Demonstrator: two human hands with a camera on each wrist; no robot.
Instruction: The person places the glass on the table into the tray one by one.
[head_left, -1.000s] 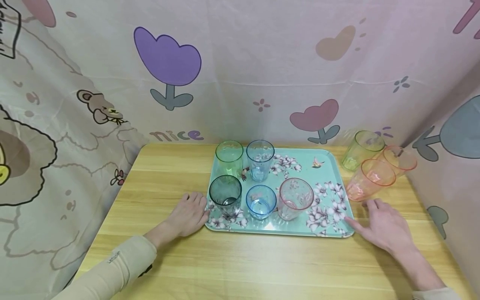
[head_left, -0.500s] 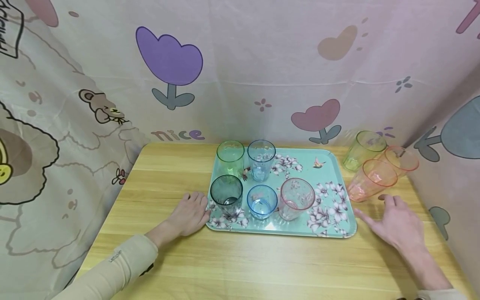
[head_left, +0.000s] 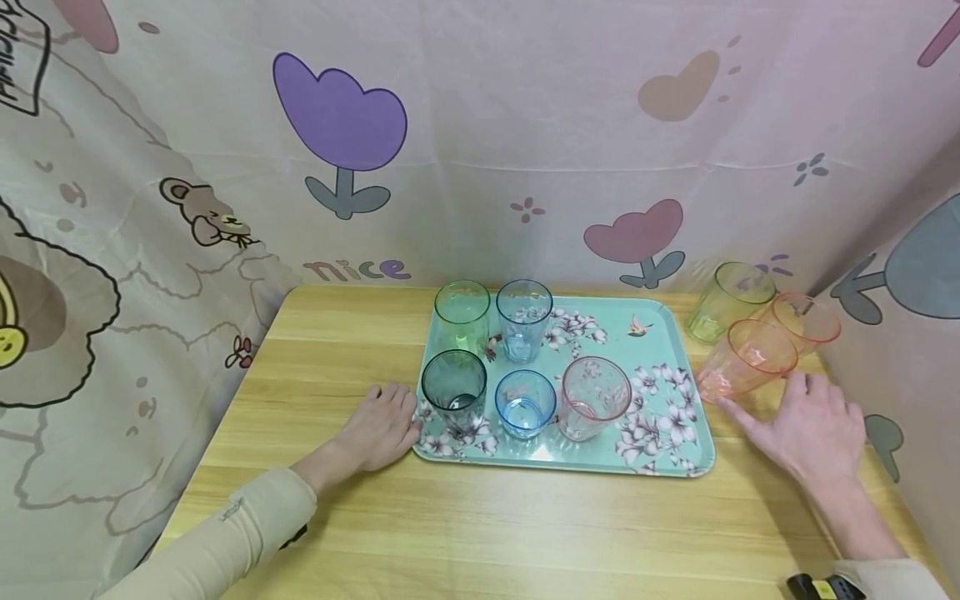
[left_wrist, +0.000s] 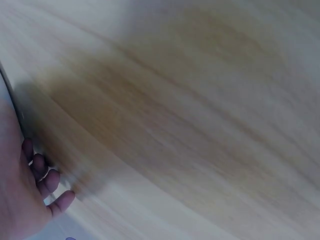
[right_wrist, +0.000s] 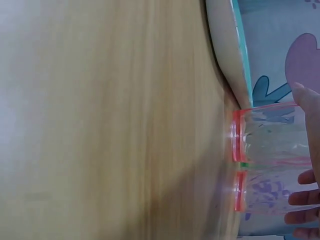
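Your left hand [head_left: 381, 427] has loosely bent fingers; your right hand [head_left: 816, 435], fingers spread, should softly hug the nearest orange cup [head_left: 742, 368].

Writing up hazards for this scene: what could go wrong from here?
The right hand is close to a tall, transparent orange tumbler with a transparent orange-rimmed tumbler behind it; a bump might knock them together.

The left hand is at the edge of the rectangular mint-green flowered tray; a shove could jostle the short, transparent blue tumbler on it. Glass or plastic is unclear.
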